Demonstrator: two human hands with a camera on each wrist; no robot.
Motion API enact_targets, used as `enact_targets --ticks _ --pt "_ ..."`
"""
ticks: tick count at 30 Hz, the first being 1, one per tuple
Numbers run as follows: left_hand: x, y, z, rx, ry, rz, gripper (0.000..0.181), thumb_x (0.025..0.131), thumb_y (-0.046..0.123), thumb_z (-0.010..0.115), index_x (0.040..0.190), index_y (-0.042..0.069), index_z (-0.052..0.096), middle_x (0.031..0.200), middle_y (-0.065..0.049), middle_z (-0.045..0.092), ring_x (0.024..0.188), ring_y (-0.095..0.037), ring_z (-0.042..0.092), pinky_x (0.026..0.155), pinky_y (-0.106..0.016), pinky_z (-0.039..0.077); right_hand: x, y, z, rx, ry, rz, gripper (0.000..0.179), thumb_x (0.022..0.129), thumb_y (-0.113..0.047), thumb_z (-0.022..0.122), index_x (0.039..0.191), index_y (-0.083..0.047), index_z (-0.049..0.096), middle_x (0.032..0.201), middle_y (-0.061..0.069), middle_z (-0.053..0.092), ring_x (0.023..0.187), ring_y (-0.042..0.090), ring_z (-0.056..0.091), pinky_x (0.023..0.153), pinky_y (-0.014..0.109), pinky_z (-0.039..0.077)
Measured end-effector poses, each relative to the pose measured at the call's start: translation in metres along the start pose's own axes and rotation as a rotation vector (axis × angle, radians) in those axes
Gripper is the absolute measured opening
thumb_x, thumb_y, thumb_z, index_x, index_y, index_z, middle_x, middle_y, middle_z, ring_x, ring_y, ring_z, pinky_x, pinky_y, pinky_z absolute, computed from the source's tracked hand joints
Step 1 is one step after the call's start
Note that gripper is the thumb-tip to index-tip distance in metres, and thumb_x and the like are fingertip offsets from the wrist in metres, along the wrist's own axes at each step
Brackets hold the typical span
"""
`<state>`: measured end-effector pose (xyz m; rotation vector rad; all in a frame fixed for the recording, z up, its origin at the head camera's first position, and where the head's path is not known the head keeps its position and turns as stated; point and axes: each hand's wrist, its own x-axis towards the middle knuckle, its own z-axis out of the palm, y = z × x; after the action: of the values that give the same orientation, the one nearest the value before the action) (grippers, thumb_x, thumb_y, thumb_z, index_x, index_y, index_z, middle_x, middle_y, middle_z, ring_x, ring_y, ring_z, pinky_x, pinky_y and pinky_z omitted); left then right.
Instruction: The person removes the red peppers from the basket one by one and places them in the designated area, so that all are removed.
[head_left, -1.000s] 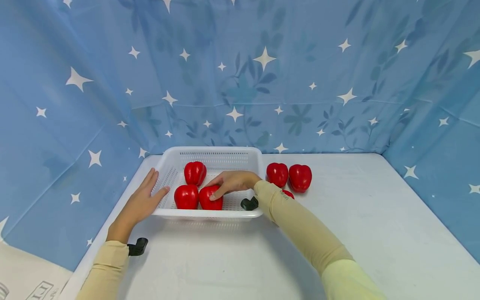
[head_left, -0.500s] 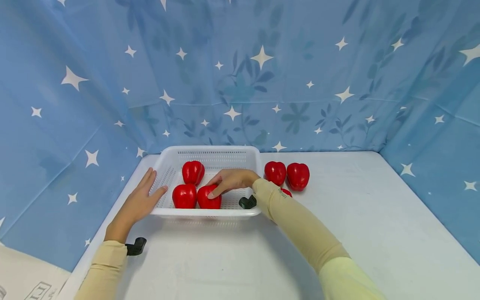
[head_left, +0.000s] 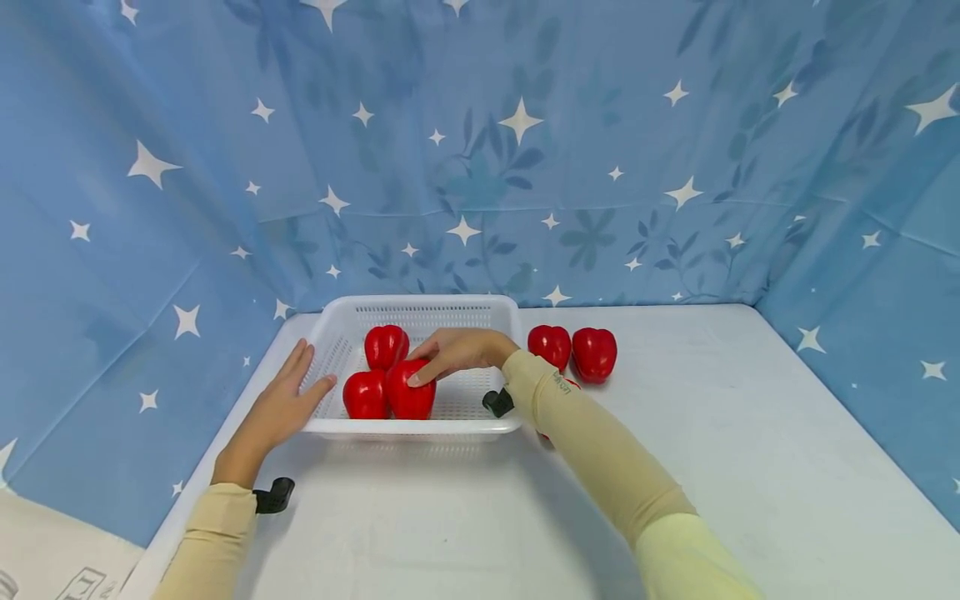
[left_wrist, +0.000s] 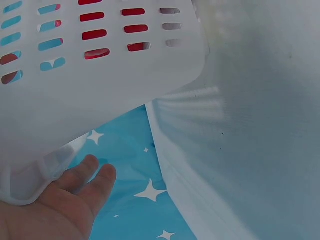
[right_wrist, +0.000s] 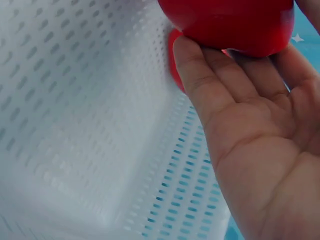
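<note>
Right grip (head_left: 463, 349) pinches a red pepper (head_left: 412, 398) inside the basket (head_left: 420, 427), while the left grip (head_left: 277, 410) lies spread at its left side. Glossy skin is probably slick, the body light and stiff; the pepper's broad sides look the best hold.

The basket (head_left: 420, 427) stands on the tabletop (head_left: 712, 433), toward its far left, with a curtain (head_left: 480, 167) behind and along both sides. In its left half, a rear pepper (head_left: 386, 347) lies behind a front pepper (head_left: 365, 397); the held pepper (head_left: 412, 398) is just right of the front one, under the right hand (head_left: 463, 350). The left hand (head_left: 279, 408) is at the basket's left wall. Right of the basket, an inner pepper (head_left: 549, 345) and an outer pepper (head_left: 595, 355) lie side by side on the tabletop, behind the right sleeve (head_left: 600, 450).
</note>
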<state>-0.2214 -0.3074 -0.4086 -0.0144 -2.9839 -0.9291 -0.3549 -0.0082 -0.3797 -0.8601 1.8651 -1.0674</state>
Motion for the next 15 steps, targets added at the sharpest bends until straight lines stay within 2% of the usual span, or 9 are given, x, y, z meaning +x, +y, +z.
enact_targets --ticks 3,10,15 --pt "0.0 0.001 0.001 0.005 -0.004 -0.001 0.088 0.11 0.047 0.052 0.17 0.0 0.008 0.177 -0.024 -0.002 0.156 -0.059 0.012 0.106 -0.085 0.027 -0.006 -0.004 -0.004 -0.018 0.012 -0.01 0.051 0.092 -0.023 0.083 0.139 -0.006 0.072 0.123 0.005 0.074 0.117 0.025 0.067 0.109 0.056 0.053" --pt "-0.001 0.003 0.0 0.015 -0.01 0.006 0.089 0.11 0.048 0.051 0.169 -0.001 0.007 0.176 -0.026 -0.002 0.156 -0.059 0.012 0.106 -0.086 0.027 -0.023 -0.013 -0.013 -0.027 0.029 -0.025 0.049 0.095 -0.023 0.08 0.14 -0.007 0.071 0.124 0.007 0.074 0.118 0.026 0.067 0.099 0.042 0.061" --pt "-0.001 0.003 -0.002 0.027 -0.011 0.009 0.088 0.111 0.049 0.049 0.169 -0.002 0.007 0.176 -0.027 -0.002 0.155 -0.06 0.012 0.107 -0.086 0.025 -0.036 -0.016 -0.02 -0.017 0.041 -0.029 0.049 0.095 -0.023 0.079 0.14 -0.006 0.07 0.124 0.007 0.074 0.117 0.026 0.068 0.097 0.039 0.061"
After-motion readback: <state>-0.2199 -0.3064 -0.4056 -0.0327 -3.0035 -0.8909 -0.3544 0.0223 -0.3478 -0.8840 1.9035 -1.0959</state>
